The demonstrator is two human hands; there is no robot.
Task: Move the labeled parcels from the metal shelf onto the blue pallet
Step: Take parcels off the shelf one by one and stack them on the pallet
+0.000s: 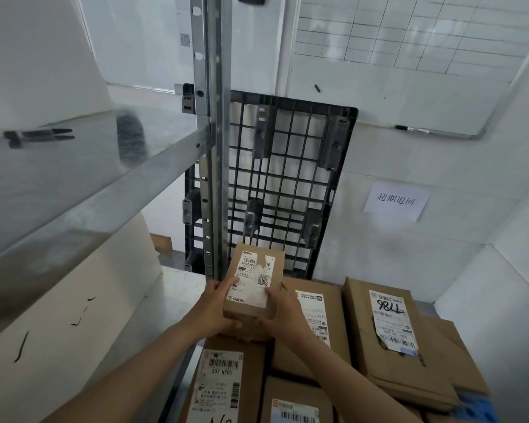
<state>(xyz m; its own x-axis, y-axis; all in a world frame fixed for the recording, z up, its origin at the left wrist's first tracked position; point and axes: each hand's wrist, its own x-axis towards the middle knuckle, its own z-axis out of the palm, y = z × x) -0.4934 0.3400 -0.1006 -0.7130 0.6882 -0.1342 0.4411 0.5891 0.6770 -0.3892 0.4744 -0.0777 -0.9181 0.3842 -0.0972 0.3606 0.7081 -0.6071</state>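
Observation:
A small brown cardboard parcel [255,282] with a white shipping label is held between both hands in the lower middle of the view. My left hand [217,306] grips its left side and near corner; my right hand [283,312] grips its right side. It hangs just above several labeled parcels stacked below: one marked 507 N705 [223,380], a wide one [315,325] under my right wrist, and a tall one [385,328] with handwritten digits. A corner of the blue pallet [478,406] shows at the bottom right. The metal shelf [74,166] stretches along the left.
A metal upright post [216,148] rises in the middle. A black plastic pallet [287,178] leans against the white wall behind it. A paper sign [396,200] and a whiteboard [409,56] are on the wall. Black pliers [40,136] lie on the shelf.

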